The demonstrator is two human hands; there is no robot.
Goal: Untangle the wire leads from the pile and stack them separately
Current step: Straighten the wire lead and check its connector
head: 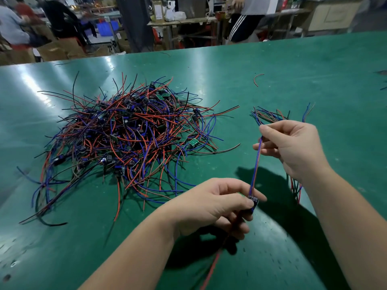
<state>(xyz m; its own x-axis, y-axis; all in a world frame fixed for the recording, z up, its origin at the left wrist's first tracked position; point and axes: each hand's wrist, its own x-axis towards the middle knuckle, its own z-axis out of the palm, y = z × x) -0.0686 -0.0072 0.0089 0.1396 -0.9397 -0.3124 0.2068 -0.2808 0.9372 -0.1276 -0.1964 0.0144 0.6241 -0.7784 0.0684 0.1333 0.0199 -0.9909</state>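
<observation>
One wire lead (256, 164) runs straight between both hands: the left hand (213, 206) pinches its small board end, the right hand (293, 147) pinches its far end. The tangled pile (129, 139) lies left of the left hand; a small separate bundle (270, 116) lies beyond and under the right hand. All rests on a green tabletop (314, 70); people (245, 19) stand at benches (182, 21) beyond it

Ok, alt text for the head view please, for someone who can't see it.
Two bare hands hold one wire lead above a green table: the left hand grips its small circuit board, the right hand pinches its blue and red wires. A big tangled pile of leads lies to the left; a small separate bunch shows beyond the right hand.
</observation>
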